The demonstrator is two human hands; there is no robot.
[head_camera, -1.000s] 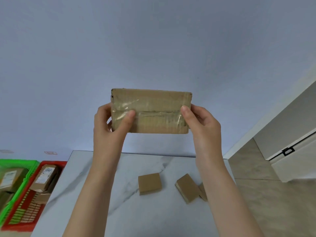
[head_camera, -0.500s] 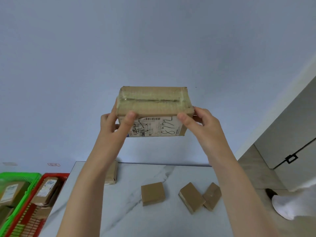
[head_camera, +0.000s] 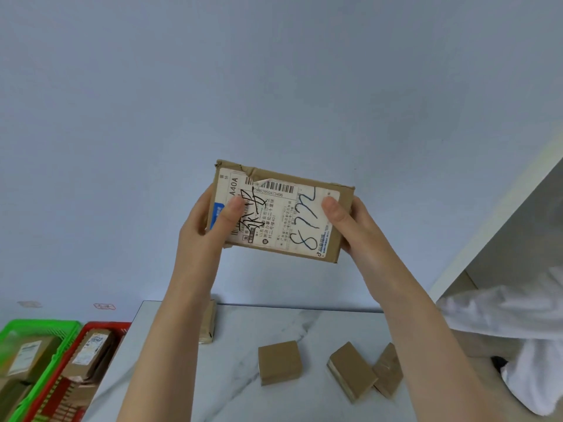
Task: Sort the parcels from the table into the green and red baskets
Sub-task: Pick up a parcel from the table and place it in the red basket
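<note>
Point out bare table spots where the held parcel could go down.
Bare marble on the table: the far strip between the half-hidden parcel and the right edge, and the near patch between the left forearm and the square box. Crowded at right: the angled box and the edge box sit tight together.

Bright, even, diffuse light; faint shadows; no glare. Wide-angle bending at edges; slight overall softness.

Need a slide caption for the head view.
Left hand and right hand hold up a parcel, label facing the camera.
</note>
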